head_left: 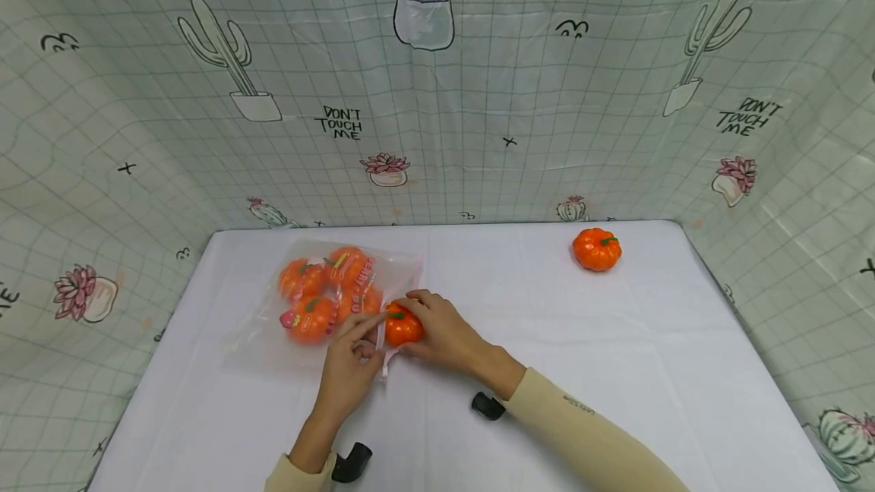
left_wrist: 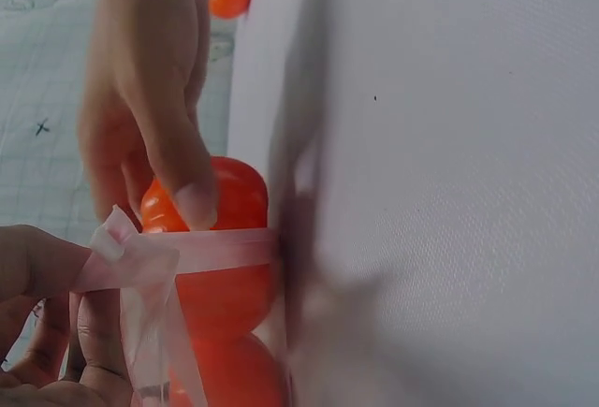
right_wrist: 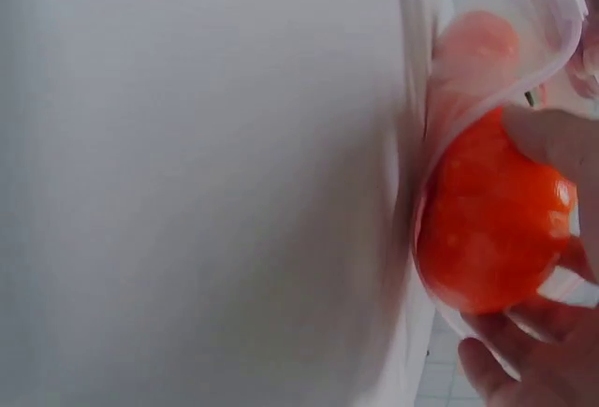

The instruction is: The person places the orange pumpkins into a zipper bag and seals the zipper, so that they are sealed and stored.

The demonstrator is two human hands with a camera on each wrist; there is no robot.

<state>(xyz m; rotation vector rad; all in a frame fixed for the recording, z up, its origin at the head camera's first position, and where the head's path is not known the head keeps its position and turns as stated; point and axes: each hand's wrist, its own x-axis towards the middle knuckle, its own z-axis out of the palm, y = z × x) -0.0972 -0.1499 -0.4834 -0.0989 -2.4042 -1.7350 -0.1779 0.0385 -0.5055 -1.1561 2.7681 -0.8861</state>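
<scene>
A clear zip bag (head_left: 263,351) with pink print lies on the left of the table, several small orange pumpkins (head_left: 312,319) inside it. My left hand (head_left: 345,374) pinches the upper edge of the bag's mouth; in the left wrist view its pink zip strip (left_wrist: 220,251) is lifted beside the fingers. My right hand (head_left: 451,336) grips another orange pumpkin (head_left: 403,328) with a green stem, right at the mouth. In the right wrist view this pumpkin (right_wrist: 496,220) sits partly within the opening, thumb on one side and fingers on the other.
One more orange pumpkin (head_left: 597,250) stands near the back right of the white table (head_left: 581,370). A cloth (head_left: 478,82) printed with cacti rises behind and at both sides. Black wrist camera mounts (head_left: 352,463) show below each hand.
</scene>
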